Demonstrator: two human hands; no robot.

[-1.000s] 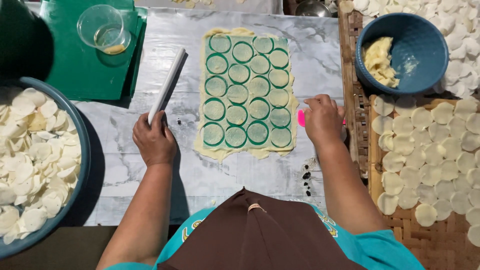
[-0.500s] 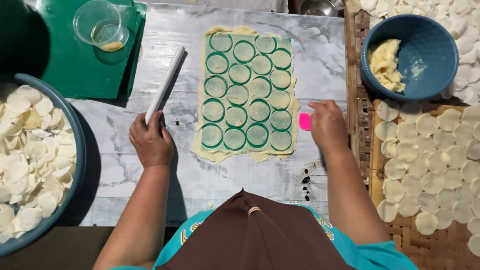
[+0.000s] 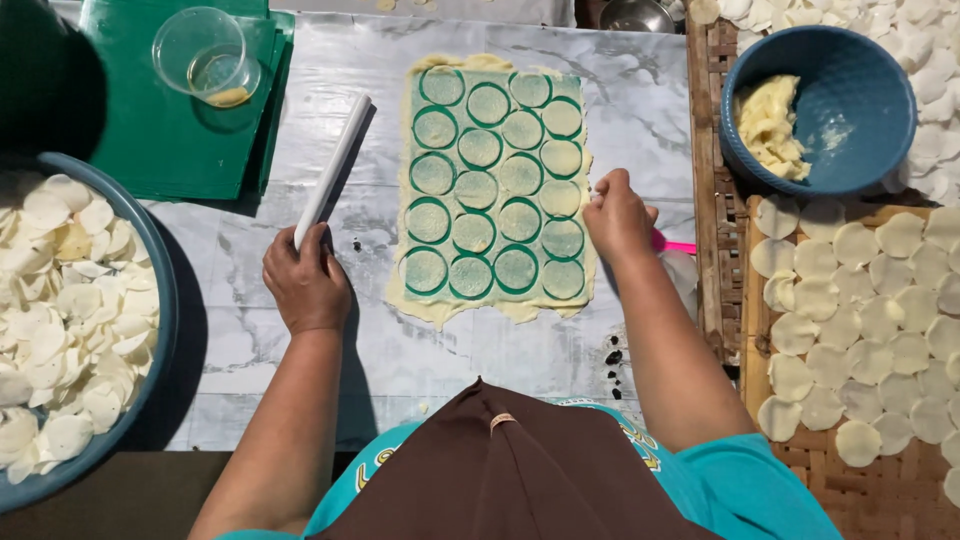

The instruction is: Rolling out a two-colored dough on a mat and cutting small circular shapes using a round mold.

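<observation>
Change since a second ago: right hand (image 3: 618,215) has moved from below the dough sheet's (image 3: 497,185) right edge up onto that edge, about mid-height. It was hovering off the sheet; now its fingertips are bunched and pinching at the dough margin, so judged step: starting to lift or peel at that side. A pink tool (image 3: 672,244) shows just right of the sheet, under that hand (cannot tell if it is actually held).

Left hand (image 3: 305,285) unchanged: closed around the near end of the white rolling pin (image 3: 333,168), which lies diagonally just left of the sheet, apart from it.

Sheet itself: thin pale-yellow dough on a green backing, centre of the marble-pattern tabletop (image 3: 640,95), cut into rows of rounds with green rings showing where cuts go through. Edges ragged, rounds all in place.

Well left of the sheet: a blue basin of cut discs (image 3: 55,320). Right of it: a blue bowl (image 3: 830,105) with dough scraps, and a woven tray of discs (image 3: 860,320).
</observation>
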